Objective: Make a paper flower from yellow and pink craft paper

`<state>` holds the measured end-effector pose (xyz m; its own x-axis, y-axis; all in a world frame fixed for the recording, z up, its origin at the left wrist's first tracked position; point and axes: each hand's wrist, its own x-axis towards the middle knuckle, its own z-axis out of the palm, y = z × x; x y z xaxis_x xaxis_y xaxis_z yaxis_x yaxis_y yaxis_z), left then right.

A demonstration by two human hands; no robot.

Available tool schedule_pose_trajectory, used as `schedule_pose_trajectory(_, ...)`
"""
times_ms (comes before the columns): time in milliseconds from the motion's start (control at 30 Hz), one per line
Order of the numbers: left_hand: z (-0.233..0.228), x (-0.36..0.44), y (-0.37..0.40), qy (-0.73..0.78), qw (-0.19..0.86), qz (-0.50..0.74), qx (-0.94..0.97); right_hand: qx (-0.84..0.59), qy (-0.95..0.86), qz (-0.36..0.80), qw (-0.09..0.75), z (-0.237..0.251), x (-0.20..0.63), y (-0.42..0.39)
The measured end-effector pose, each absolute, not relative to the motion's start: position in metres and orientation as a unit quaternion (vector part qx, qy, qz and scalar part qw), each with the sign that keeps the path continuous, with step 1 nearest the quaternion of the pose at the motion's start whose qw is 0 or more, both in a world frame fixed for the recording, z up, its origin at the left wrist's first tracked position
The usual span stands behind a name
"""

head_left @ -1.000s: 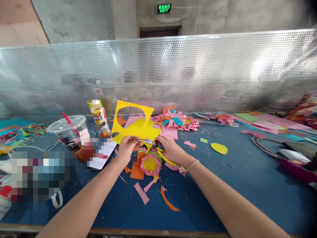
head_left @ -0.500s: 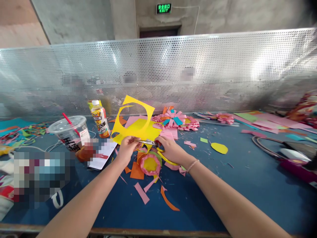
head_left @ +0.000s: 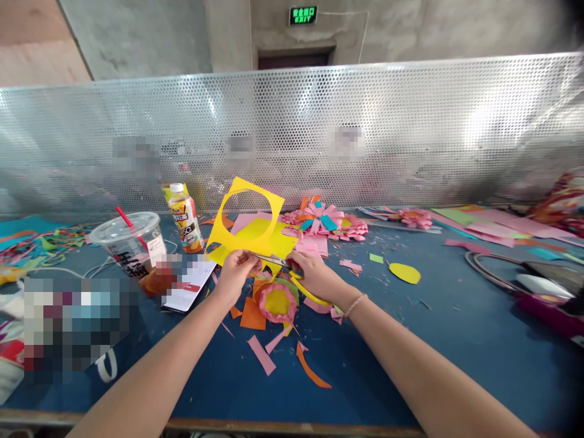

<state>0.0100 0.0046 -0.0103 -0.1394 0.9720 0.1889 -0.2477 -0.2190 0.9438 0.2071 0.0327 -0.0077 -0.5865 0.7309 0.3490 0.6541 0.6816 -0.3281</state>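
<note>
Covering the blue surface (head_left: 456,340) are paper scraps, backed by a perforated metal screen (head_left: 365,134). Left hand (head_left: 235,274) fingers pinch the yellow sheet (head_left: 255,234) mid-surface; right hand (head_left: 314,277) grips scissors (head_left: 278,261) cutting it. Near right stays open; a cup (head_left: 130,243) stands left.
</note>
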Motion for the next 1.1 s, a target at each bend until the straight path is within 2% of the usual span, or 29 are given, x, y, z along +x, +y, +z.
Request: schedule_pose_trajectory(1100, -0.012, 0.009, 0.005, 0.403, 0.494, 0.635, 0.436, -0.413, -0.885, 0.069, 0.203, 0.004, 0.208, 0.028)
